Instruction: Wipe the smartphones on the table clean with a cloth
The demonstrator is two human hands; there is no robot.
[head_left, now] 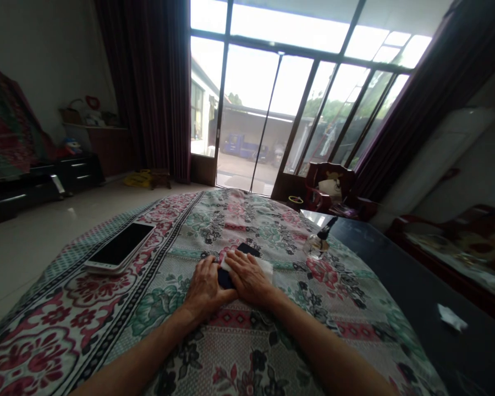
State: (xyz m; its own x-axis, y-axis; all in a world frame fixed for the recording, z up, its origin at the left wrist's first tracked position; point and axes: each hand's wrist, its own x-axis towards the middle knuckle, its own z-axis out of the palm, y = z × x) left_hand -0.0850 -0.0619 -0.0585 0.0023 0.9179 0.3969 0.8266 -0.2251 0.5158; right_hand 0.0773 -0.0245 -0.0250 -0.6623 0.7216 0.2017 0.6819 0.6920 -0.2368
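A flat dark blue object (226, 279), its exact kind hidden by my hands, lies on the floral tablecloth in front of me. My left hand (206, 283) grips its left side, thumb stretched along the near edge. Over its top, my right hand (247, 276) presses a white tissue (266, 267) with the fingers together. A dark corner shows beyond the right fingertips. To the right stands a clear bottle (315, 247) with a black spray top. At left lies a white-framed phone (121, 246) with a dark screen, seemingly on top of another flat item.
The patterned tablecloth (169, 352) covers the round-edged surface under my hands. A dark table (408, 291) adjoins on the right, bearing a crumpled white tissue (451, 317). Beyond are a wooden chair (313, 192), glass doors (251, 121) and a low black cabinet (80, 170).
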